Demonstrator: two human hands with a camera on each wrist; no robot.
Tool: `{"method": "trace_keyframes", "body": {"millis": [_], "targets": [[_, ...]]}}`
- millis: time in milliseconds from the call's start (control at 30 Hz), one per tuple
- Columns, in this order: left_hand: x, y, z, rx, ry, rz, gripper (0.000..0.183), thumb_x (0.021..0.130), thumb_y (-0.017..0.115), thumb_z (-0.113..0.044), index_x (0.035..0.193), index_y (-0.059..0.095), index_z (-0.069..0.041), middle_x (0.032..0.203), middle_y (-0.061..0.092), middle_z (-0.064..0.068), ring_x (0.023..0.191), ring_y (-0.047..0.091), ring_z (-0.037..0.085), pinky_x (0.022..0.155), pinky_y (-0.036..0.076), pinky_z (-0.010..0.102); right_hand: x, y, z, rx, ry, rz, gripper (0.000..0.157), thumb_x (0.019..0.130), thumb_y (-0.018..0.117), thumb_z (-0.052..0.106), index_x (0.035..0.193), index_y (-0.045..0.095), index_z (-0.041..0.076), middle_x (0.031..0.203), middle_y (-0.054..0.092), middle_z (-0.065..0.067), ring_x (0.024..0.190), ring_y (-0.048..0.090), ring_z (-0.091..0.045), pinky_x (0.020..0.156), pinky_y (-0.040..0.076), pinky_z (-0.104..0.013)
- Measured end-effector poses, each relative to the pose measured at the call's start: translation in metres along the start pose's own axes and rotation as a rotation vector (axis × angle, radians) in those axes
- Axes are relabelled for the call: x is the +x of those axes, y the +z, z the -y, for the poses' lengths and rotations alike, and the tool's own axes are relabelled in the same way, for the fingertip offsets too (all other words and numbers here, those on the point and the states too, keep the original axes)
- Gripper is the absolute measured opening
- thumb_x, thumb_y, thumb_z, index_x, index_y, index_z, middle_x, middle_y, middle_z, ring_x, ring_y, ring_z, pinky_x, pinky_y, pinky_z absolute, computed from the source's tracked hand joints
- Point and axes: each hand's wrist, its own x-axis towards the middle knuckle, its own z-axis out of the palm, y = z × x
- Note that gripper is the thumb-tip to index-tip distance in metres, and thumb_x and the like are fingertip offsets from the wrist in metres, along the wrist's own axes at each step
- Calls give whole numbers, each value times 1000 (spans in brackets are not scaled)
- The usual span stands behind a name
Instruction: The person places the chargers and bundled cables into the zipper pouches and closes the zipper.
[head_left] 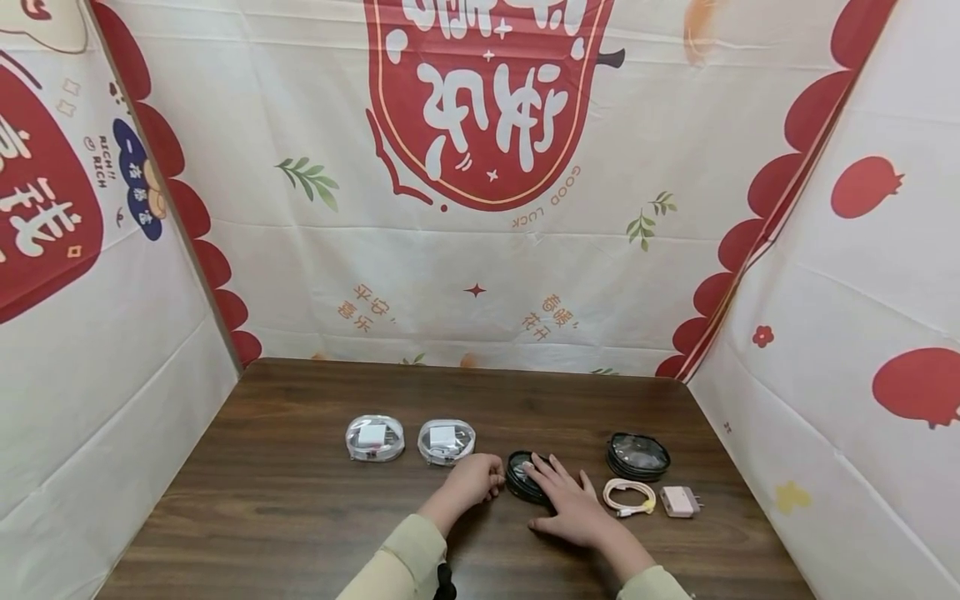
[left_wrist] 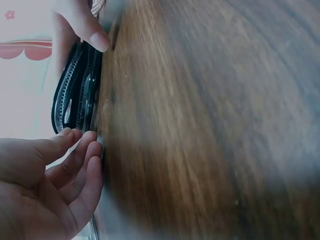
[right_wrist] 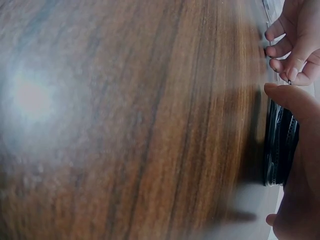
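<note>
A small black zippered case [head_left: 519, 479] with a clear top lies on the table in the head view. At its left end, my left hand [head_left: 477, 480] pinches the zipper pull [right_wrist: 290, 81] between thumb and fingertips. My right hand [head_left: 570, 502] rests on top of the case with its fingers spread and straight, covering much of the lid. In the left wrist view, zipper teeth [left_wrist: 72, 82] run along the side of the case, between the left fingertips and the right thumb.
Two clear cases with white rims, a left one [head_left: 375, 451] and a right one [head_left: 427, 454], each hold a white charger. To the right are another black case [head_left: 637, 468], a coiled cream cable [head_left: 609, 498] and a charger plug [head_left: 678, 502]. Printed cloth walls [head_left: 480, 258] surround the wooden table [head_left: 300, 533].
</note>
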Motion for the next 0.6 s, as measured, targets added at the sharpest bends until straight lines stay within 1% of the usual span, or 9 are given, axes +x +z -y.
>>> {"method": "trace_keyframes", "body": {"millis": [133,233,333,433,500,600], "targets": [[-4,1,-4,-35,-7,6,16,90,63,0,75,59,-3,62,61,5,51,56,15,41,41,24,0,1,0,5,2,-8,83,82,71,49,151,36,20,160,23,-2,145,17,-34,101,11,-77],[-7,1,-7,-48,-19,12,17,91,62,0,75,58,-3,61,61,4,50,55,14,41,41,24,2,7,-6,1,-2,-24,84,80,71,50,151,35,23,160,23,1,145,17,-31,101,12,-76],[-9,3,-9,-73,-28,24,18,91,62,0,74,57,-3,60,61,5,49,56,14,41,40,23,2,11,-9,-2,-15,-45,85,79,72,50,151,36,23,159,24,0,145,19,-33,100,14,-76],[-10,6,-10,-106,-34,28,19,91,62,2,73,57,-3,59,61,6,48,56,14,40,40,21,0,8,-4,-2,-19,-52,84,79,73,48,150,38,20,158,27,-4,143,21,-36,98,15,-77],[-10,6,-11,-115,-43,28,19,91,62,2,72,57,-3,59,61,6,48,56,14,40,39,21,-1,6,-1,-9,-11,-49,83,79,73,47,150,39,19,158,28,-5,143,21,-36,98,14,-78],[-10,6,-10,-90,-64,9,20,91,62,1,73,58,-4,59,60,4,48,57,14,40,41,22,-2,3,4,-32,4,-41,83,80,72,47,150,38,19,158,27,-3,144,21,-35,100,13,-77]]}}
